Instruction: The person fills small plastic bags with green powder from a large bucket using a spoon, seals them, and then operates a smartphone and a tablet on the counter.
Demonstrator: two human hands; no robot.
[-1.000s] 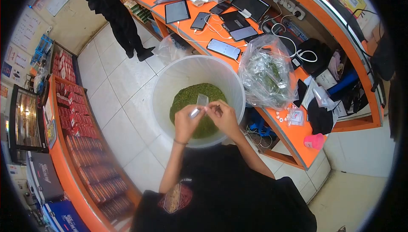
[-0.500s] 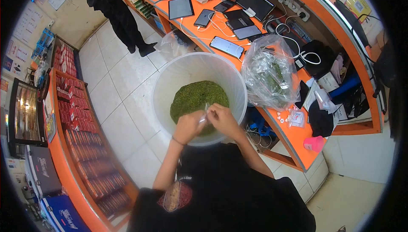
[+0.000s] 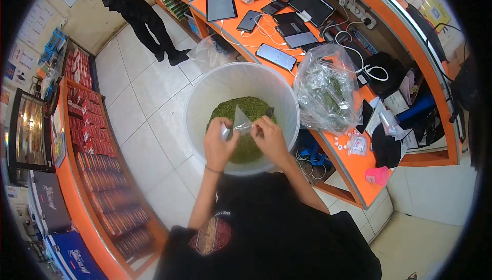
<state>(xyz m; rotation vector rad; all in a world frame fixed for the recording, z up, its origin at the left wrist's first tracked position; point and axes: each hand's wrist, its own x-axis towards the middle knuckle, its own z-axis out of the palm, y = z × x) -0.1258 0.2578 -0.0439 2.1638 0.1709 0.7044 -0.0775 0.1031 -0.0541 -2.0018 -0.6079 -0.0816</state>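
Note:
A translucent plastic bucket [image 3: 190,105] stands in front of me, with a bed of dried green shredded leaves [image 3: 230,106] in the bottom. Both my hands are over it, a short way apart. Between them a small clear plastic bag [image 3: 242,122] is stretched, one corner pointing away from me. My right hand [image 3: 270,137] pinches the bag's right edge. My left hand [image 3: 219,144] is curled at its left side, with a pale, shiny piece at the fingers that I cannot make out. A small dark thing [image 3: 270,112] shows just beyond my right fingers.
Right of the bucket, a large clear bag [image 3: 328,93] with green leaves lies on the orange counter [image 3: 246,39]. Phones, a tablet [image 3: 220,8], cables and a pink cup [image 3: 377,176] are there too. A display case [image 3: 105,177] lines the left. Another person [image 3: 146,21] stands beyond.
My hands, close together before, have drawn apart. The small clear bag now shows spread between them, and the dark thing near my right fingers has come into sight.

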